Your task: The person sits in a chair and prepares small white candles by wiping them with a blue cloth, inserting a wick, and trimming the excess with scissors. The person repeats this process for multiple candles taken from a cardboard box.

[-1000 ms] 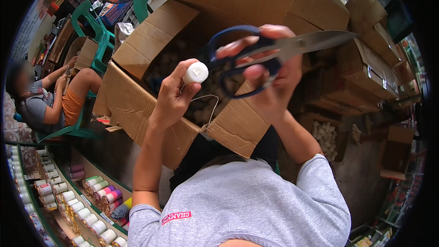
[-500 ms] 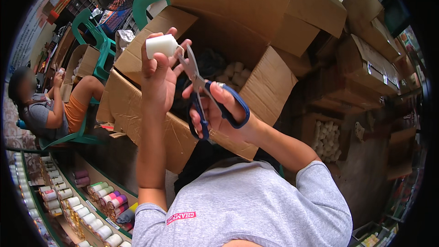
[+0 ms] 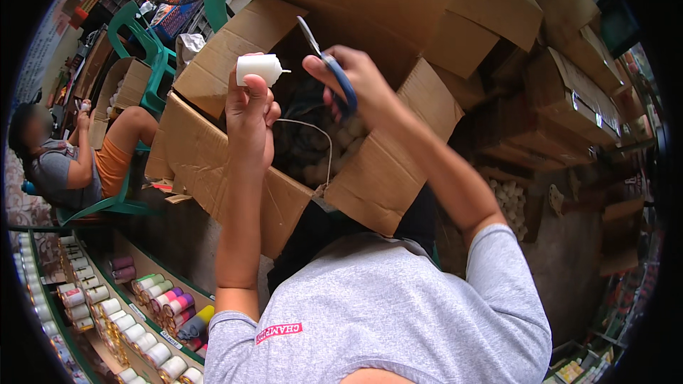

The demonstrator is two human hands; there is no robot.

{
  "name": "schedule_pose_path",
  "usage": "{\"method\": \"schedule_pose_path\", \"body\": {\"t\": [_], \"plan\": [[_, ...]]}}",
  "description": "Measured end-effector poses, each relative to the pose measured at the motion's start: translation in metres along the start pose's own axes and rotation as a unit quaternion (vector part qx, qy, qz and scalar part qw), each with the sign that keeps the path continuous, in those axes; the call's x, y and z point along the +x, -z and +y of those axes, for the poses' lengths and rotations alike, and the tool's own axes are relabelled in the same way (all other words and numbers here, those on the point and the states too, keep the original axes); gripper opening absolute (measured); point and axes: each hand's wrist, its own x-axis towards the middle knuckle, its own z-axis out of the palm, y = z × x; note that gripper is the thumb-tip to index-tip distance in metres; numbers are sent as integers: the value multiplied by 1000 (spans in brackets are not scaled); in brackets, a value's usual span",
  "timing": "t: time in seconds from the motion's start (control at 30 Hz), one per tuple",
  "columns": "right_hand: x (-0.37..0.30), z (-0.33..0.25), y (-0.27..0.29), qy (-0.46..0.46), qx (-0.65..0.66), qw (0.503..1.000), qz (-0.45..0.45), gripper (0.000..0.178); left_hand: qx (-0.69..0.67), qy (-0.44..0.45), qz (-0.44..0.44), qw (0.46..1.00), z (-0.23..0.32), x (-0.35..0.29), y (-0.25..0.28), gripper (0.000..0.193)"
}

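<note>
My left hand point(image 3: 249, 117) is closed around a short white candle point(image 3: 259, 69), held on its side above the open cardboard box point(image 3: 231, 181). A short wick stub sticks out of the candle's right end. In my right hand point(image 3: 359, 78) is a pair of blue-handled scissors point(image 3: 341, 85), gripped by the handles with the blades pointing up and left, apart from the wick. Below the hands, a thin pale string point(image 3: 330, 149) curves from beside my left hand to the box's near edge. Inside the box lie several white candles point(image 3: 347, 139) and some dark material.
More cardboard boxes point(image 3: 569, 92) are stacked at right, with a box of white pieces point(image 3: 509, 203) below them. Shelves of wax-like cylinders point(image 3: 146, 341) stand at lower left. At far left a person point(image 3: 67, 163) sits on a green chair point(image 3: 107, 210), hands raised around something small.
The scissors have moved up and away from the wick, and their blades are closer together. My left thumb and fingers have closed more around the candle. The curved string is now visible.
</note>
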Motion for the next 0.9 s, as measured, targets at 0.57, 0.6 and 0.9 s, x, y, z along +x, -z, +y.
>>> {"method": "schedule_pose_path", "body": {"t": [0.57,0.6,0.9], "plan": [[-128,69,134,26,184,980,78,41,349,37,-182,919,-5,-16,-52,29],[-150,86,160,-7,214,964,156,36,341,56,-159,925,-8,-11,-46,26],[-349,282,348,-362,-422,720,415,41,337,22,-130,932,-14,5,-12,12]]}}
